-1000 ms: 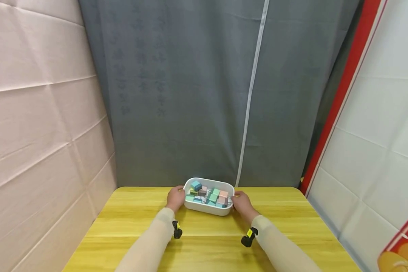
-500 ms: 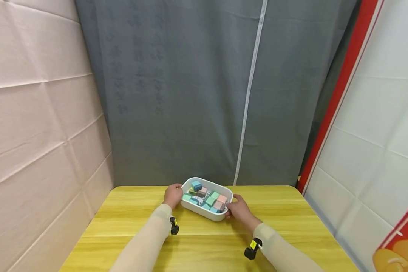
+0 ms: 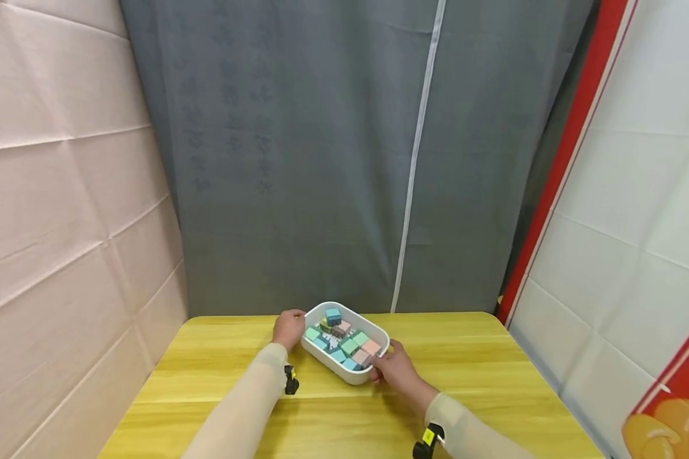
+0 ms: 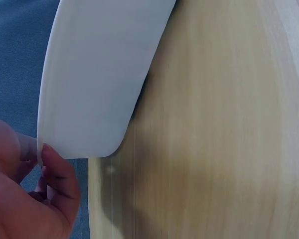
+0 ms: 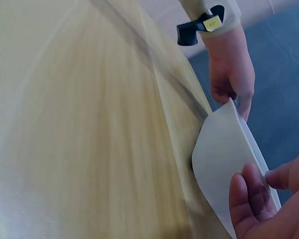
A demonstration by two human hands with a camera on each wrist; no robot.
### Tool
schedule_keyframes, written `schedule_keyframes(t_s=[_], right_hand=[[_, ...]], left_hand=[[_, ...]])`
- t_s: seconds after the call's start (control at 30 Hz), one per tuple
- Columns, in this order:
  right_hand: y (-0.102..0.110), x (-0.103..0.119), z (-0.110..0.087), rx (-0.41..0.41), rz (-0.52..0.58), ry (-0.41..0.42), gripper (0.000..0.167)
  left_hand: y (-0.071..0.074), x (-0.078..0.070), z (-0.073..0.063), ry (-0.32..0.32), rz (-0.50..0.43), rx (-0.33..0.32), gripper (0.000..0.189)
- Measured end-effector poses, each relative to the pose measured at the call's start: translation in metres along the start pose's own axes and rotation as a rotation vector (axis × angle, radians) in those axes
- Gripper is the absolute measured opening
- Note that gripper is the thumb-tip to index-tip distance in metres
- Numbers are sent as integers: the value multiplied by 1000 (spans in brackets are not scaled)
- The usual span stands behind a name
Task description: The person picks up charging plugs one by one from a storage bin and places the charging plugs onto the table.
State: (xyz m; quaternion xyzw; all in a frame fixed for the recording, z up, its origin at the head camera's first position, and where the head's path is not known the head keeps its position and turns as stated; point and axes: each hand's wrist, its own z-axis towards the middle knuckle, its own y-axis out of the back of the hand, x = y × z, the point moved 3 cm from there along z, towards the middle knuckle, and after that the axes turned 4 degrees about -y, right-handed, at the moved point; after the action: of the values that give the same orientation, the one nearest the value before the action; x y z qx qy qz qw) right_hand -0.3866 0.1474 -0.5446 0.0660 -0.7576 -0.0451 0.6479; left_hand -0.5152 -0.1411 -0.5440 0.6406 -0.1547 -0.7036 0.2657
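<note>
A white rounded tub (image 3: 328, 364) sits at an angle near the far edge of the table, its right end nearer the person. Inside lie several pastel blocks (image 3: 349, 346) in green, blue and pink. My left hand (image 3: 288, 328) grips the tub's left end, and the left wrist view shows its fingertips (image 4: 49, 149) pinching the rim. At the right end, my right hand (image 3: 398, 368) holds the near corner. In the right wrist view its fingers (image 5: 239, 196) press the outer wall, with the thumb (image 5: 279, 177) over the rim.
The yellow wood-grain table (image 3: 218, 389) ends at a grey curtain (image 3: 298, 191). A pale cloth wall (image 3: 74, 223) stands on the left, a white panel (image 3: 626, 210) with red edging on the right. Each sleeve carries a black wrist camera (image 3: 291, 380).
The tub's right end has swung toward the person, turning it clockwise. My right hand has shifted from the right end to the near corner; the left hand still grips its end.
</note>
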Motion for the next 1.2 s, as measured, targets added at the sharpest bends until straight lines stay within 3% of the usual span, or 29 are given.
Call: schedule_keyframes(t_s=[0.47,0.7,0.8,0.93,1.2], right_hand=[[-7,-5,-3,-6,-16,6,85],[-4,6,-4,-213,-237,109,74],[-8,20,1,-246,-326,169,65],[-21,40,12,-181,-443,213,56],[-56,69,45,58,-796,264,58]], left_hand=[[5,-4,-1,-99,221,-30,25],[4,-1,0,-113,288,-54,27],[5,0,-2,-112,296,-73,27],[7,-3,-6,-97,281,-82,27],[5,-3,-10,-79,237,-108,26]])
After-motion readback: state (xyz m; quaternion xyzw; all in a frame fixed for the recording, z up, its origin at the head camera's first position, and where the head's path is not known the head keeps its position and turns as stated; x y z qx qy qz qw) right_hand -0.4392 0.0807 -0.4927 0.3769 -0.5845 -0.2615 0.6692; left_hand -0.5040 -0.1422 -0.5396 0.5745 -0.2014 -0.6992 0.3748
